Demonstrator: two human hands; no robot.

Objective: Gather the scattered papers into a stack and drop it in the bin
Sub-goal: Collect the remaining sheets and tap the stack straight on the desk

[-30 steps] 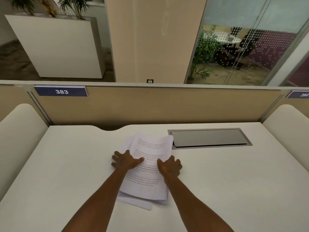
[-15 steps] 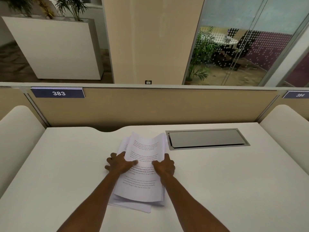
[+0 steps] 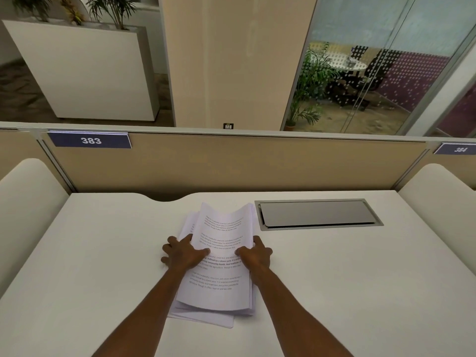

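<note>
A loose stack of printed white papers (image 3: pixel 219 284) lies in the middle of the white desk (image 3: pixel 347 292), its far end curling upward. My left hand (image 3: pixel 184 253) grips the stack's left edge, thumb on the top sheet and fingers down the side. My right hand (image 3: pixel 253 256) grips the right edge the same way. Lower sheets stick out unevenly at the near left corner. No bin is in view.
A grey metal cable hatch (image 3: pixel 318 213) is set into the desk right of the papers. A beige partition (image 3: pixel 231 163) with a "383" label (image 3: pixel 90 140) closes the far side. Padded cream dividers (image 3: pixel 28 202) flank the desk.
Both hands have drawn closer together on the stack's sides. The sheets are squeezed narrower and their far end has curled up more.
</note>
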